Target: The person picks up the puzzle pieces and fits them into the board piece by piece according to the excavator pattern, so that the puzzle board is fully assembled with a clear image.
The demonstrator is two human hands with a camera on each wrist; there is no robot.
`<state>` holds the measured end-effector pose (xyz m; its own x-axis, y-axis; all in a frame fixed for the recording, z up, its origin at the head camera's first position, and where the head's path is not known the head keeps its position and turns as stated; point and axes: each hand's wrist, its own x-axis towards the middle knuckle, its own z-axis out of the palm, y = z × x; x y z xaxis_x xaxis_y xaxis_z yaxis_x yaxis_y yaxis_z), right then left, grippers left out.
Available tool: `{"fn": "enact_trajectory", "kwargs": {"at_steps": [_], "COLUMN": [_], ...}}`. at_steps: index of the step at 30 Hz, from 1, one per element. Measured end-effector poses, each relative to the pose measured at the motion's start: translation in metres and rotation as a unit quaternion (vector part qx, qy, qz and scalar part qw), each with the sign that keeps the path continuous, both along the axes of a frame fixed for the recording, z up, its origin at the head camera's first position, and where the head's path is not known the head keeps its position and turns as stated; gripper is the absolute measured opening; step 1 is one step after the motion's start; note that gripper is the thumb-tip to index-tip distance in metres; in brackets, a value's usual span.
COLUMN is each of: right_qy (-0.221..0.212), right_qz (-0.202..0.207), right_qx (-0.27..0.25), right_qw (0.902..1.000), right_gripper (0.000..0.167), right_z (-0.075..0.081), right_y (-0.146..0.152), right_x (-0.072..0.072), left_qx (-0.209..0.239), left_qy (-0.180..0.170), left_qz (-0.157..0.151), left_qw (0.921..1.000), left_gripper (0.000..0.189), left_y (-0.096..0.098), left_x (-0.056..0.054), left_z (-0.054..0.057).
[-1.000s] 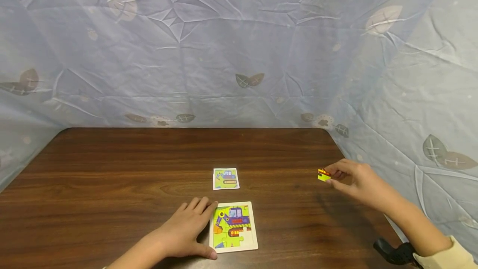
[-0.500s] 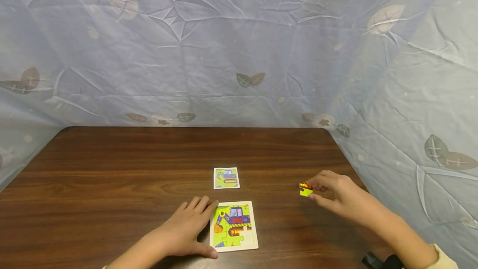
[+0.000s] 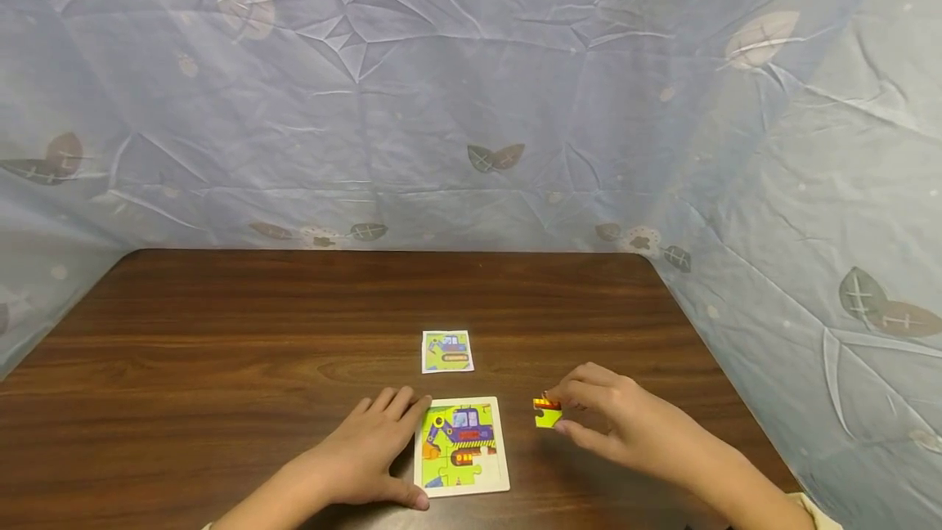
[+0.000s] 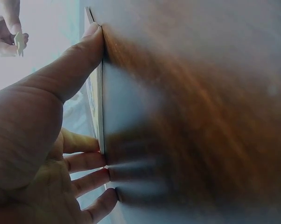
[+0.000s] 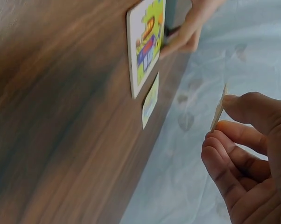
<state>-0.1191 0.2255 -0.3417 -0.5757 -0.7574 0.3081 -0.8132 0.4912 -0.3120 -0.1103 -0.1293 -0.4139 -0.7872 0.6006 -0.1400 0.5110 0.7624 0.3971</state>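
Note:
A jigsaw puzzle board (image 3: pixel 504 464) with a pale frame and a purple excavator picture lies at the table's near side. Bare backing shows at its lower right corner. My left hand (image 3: pixel 368 452) rests flat beside it, index fingertip at the upper left corner and thumb on the lower left edge. In the left wrist view the fingers (image 4: pixel 87 161) look extended along the board's side. Just right of the board, my right hand (image 3: pixel 625 424) pinches a yellow-green puzzle piece (image 3: pixel 547 417) with a red-orange strip. The right wrist view shows this piece edge-on between thumb and fingers, above the table.
Behind the board lies a small picture card (image 3: pixel 447 352) with the same excavator design. The dark wooden table (image 3: pixel 221 334) is bordered at the back and sides by a hanging grey-blue sheet (image 3: pixel 412 105) with leaf prints.
My right hand has carried the puzzle piece leftward and nearer to me, from the table's right side to close beside the board. The left hand and the board have stayed put.

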Motion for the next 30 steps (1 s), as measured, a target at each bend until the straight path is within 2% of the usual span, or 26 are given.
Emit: {"fn": "enact_trajectory", "kwargs": {"at_steps": [3, 6, 14, 16, 22, 30], "right_qy": [0.005, -0.012, -0.111, -0.125, -0.119, -0.100], "right_qz": [0.006, 0.010, 0.006, 0.010, 0.012, 0.008], "right_qx": [0.012, 0.024, 0.069, 0.078, 0.096, 0.103], "right_qw": [0.9999, 0.9996, 0.9914, 0.9891, 0.9882, 0.9896], "right_gripper": [0.019, 0.020, 0.022, 0.022, 0.021, 0.019], "right_z": [-0.002, -0.007, -0.024, -0.031, -0.050, -0.055], "right_y": [-0.009, -0.016, -0.034, -0.039, -0.048, -0.055], "right_x": [0.003, 0.006, 0.012, 0.013, 0.018, 0.018], "left_qx": [0.002, 0.002, 0.001, 0.001, 0.002, 0.004], "left_qy": [0.001, 0.002, 0.003, 0.000, -0.002, 0.008], "left_qz": [0.002, 0.004, 0.006, 0.006, 0.003, 0.002], "left_qw": [1.0000, 1.0000, 1.0000, 1.0000, 1.0000, 1.0000], "left_gripper": [0.123, 0.123, 0.123, 0.123, 0.123, 0.122], "left_y": [0.000, -0.001, -0.001, -0.001, -0.001, 0.001], "left_x": [0.000, 0.001, 0.001, 0.001, 0.000, 0.000], "left_z": [0.000, 0.000, 0.000, 0.000, 0.000, 0.000]}}
